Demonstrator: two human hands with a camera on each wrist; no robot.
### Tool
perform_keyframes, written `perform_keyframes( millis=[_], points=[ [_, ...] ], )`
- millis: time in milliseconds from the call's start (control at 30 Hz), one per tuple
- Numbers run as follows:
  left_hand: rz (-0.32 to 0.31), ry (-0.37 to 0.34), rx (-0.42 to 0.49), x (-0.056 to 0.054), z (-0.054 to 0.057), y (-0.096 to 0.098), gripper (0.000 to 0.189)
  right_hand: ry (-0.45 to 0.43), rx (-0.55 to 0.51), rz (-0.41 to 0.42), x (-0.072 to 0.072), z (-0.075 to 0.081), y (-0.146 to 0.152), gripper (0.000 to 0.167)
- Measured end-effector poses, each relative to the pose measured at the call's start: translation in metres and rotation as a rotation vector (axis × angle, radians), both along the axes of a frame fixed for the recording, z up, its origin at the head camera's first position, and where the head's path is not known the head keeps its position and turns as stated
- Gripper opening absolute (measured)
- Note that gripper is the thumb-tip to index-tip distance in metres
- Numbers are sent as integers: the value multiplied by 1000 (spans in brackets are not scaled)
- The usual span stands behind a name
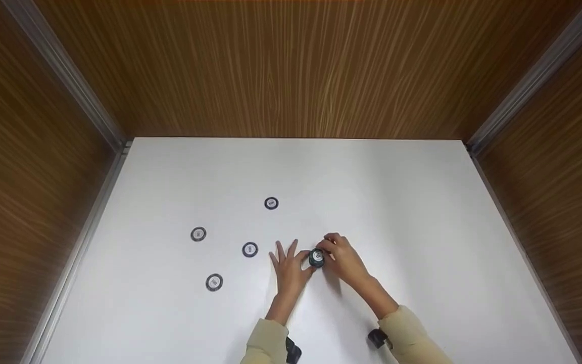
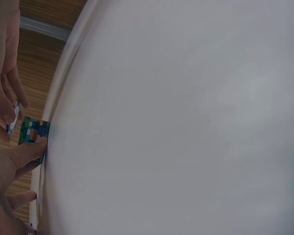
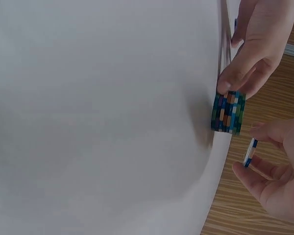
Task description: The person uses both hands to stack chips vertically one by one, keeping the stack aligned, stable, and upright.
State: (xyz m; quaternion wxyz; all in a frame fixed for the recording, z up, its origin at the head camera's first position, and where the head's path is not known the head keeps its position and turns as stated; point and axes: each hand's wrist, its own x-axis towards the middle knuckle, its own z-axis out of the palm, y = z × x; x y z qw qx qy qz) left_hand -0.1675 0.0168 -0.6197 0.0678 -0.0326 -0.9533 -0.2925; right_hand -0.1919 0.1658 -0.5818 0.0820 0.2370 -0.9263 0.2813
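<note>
A short stack of poker chips [image 3: 228, 112] with patterned blue, green and orange edges stands on the white table. My left hand [image 1: 289, 273] steadies it from the left, pinching its side between thumb and forefinger while the other fingers spread out. One poker chip [image 3: 250, 152] is between the thumb and fingers of my right hand [image 3: 279, 161], a small gap away from the stack's top. In the left wrist view the same chip [image 2: 13, 117] shows edge-on, partly covered by fingers. From the head view, the stack [image 1: 316, 258] appears between both hands.
Several loose chips lie flat left of the hands: the farthest chip [image 1: 271, 203], a left one [image 1: 198, 234], a middle one [image 1: 250, 249] and a near one [image 1: 214, 282]. Wood-grain panels [image 1: 291, 71] enclose the white table [image 1: 422, 212] at the back and sides.
</note>
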Motion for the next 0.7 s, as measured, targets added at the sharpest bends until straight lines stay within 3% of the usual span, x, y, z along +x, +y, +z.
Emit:
perform_keyframes(
  millis=[267,500,700],
  points=[
    [-8,36,8,0,-1,-1,37,11,12,31,11,2,-6,21],
    [-2,17,-11,0,-1,-1,37,47,5,69,16,-1,-10,21],
    [-7,68,-29,1,-2,-1,35,74,27,98,18,-6,-12,25]
  ],
)
